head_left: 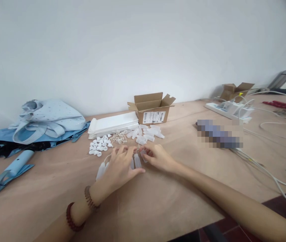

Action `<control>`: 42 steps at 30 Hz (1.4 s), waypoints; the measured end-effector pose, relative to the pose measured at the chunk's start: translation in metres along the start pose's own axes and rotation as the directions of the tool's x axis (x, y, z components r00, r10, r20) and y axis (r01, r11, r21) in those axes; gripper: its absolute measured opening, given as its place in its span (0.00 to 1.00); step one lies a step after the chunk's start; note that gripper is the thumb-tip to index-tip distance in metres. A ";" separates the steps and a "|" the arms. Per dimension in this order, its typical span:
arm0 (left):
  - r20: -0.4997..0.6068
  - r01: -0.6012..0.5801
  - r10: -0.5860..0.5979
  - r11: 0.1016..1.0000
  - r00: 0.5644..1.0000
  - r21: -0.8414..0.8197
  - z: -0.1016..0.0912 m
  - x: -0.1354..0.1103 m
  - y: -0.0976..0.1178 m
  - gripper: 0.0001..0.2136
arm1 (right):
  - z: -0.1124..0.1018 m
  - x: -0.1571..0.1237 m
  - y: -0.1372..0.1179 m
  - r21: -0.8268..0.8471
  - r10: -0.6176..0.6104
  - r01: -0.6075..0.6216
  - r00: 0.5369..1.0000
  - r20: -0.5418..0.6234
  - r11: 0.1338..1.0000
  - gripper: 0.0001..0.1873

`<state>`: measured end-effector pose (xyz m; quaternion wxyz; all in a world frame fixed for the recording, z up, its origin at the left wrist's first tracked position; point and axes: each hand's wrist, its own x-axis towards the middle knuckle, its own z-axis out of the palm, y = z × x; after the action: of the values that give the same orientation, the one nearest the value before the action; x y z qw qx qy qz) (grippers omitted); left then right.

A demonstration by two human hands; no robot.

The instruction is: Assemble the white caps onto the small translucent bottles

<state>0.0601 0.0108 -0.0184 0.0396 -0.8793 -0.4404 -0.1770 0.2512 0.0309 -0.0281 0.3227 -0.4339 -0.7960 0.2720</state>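
Observation:
My left hand [119,165] lies palm down with its fingers spread over a row of small translucent plastic bottles [137,161], hiding the middle of the row. More bottles [100,170] with a pale cord stick out at its left side. Curled fingers and thumb of my right hand [158,157] close on a small plastic bottle [144,155] at the row's right end. A bit of cord shows above the fingertips. Beyond the hands lie white caps [99,145], a tangle of cord [119,137] and a pile of loose bottles [149,134].
Against the wall stand an open cardboard box [155,114] and a stack of white flat packets [114,123]. Left are a pale blue bag [49,117] and a folded umbrella [19,163]. A power strip [230,112], cables [266,170] and a blurred-out object [218,134] lie right.

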 end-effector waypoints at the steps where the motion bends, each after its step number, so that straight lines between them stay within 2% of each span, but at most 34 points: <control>1: 0.004 -0.004 0.004 1.000 1.000 -0.002 -0.001 -0.001 0.001 0.28 | 0.000 0.000 0.000 0.014 0.002 -0.002 1.000 -0.002 1.000 0.12; 10: 0.033 0.012 -0.010 0.999 0.999 -0.046 -0.004 -0.004 0.003 0.26 | 0.003 0.003 0.001 0.111 0.093 -0.088 0.995 -0.042 0.990 0.13; 17: 0.022 0.027 -0.026 0.998 0.999 -0.058 -0.005 -0.004 0.006 0.25 | 0.008 0.003 0.005 0.151 0.086 -0.079 0.995 -0.040 0.985 0.12; 21: 0.038 0.031 -0.030 0.999 0.999 -0.044 -0.004 -0.005 0.004 0.28 | 0.010 0.003 0.007 0.188 0.101 -0.091 0.994 -0.042 0.978 0.12; 29: 0.073 0.059 -0.054 0.997 0.996 -0.058 -0.003 -0.007 0.001 0.25 | 0.011 0.004 0.003 0.349 0.137 -0.122 0.990 -0.019 0.929 0.09; 34: 0.050 0.064 -0.061 0.995 0.997 -0.077 -0.002 -0.007 0.002 0.25 | 0.013 0.004 0.002 0.446 0.155 -0.144 0.988 0.012 0.884 0.08; 42: 0.023 0.096 -0.094 0.989 0.995 -0.115 0.000 -0.008 0.003 0.27 | 0.013 0.004 0.001 0.439 0.185 -0.175 0.983 0.021 0.881 0.08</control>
<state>0.0579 0.0033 -0.0203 -0.0241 -0.8596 -0.4711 -0.1965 0.2402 0.0332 -0.0359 0.3939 -0.4249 -0.6669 0.4686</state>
